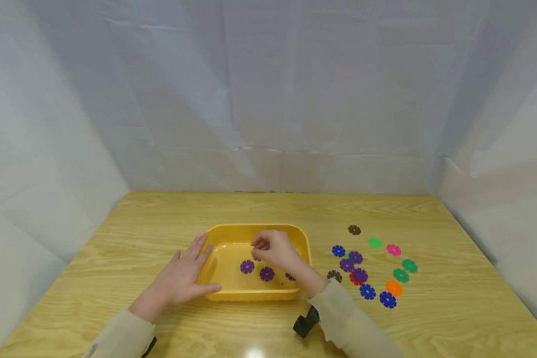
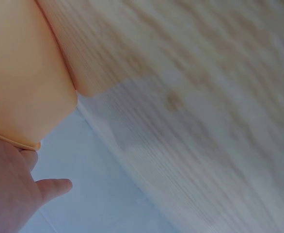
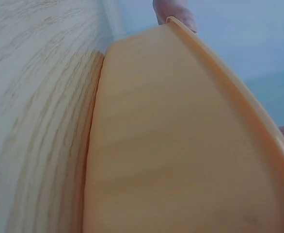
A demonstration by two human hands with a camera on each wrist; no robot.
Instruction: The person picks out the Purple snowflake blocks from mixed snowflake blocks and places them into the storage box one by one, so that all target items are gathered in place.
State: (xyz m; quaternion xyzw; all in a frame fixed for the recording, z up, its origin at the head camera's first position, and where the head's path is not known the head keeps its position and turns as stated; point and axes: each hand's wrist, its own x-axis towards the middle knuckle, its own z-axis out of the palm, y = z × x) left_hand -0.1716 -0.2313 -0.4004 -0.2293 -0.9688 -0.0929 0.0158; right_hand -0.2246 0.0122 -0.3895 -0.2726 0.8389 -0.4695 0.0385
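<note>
A yellow plastic tray (image 1: 257, 295) stands on the table with several purple notched flower-shaped discs (image 1: 247, 267) on its floor. My left hand (image 1: 185, 273) rests on the tray's left end, fingers spread and fairly straight, thumb at the front rim. In the left wrist view that hand (image 2: 8, 187) sits against the tray's rim (image 2: 16, 140). My right hand (image 1: 275, 248) reaches over the tray from the right, fingers bent together just above a partly covered purple disc (image 1: 257, 258). I cannot tell whether its fingertips hold a disc. The tray's outer wall (image 3: 181, 131) fills much of the right wrist view.
Right of the tray lie loose discs of the same shape: purple (image 1: 360, 275), blue (image 1: 388, 300), green (image 1: 401, 275), orange (image 1: 394, 288), pink (image 1: 394, 249) and brown (image 1: 354, 229); some overlap. White sheeting (image 1: 277, 99) hangs behind the wooden table (image 1: 161, 214) and along both sides.
</note>
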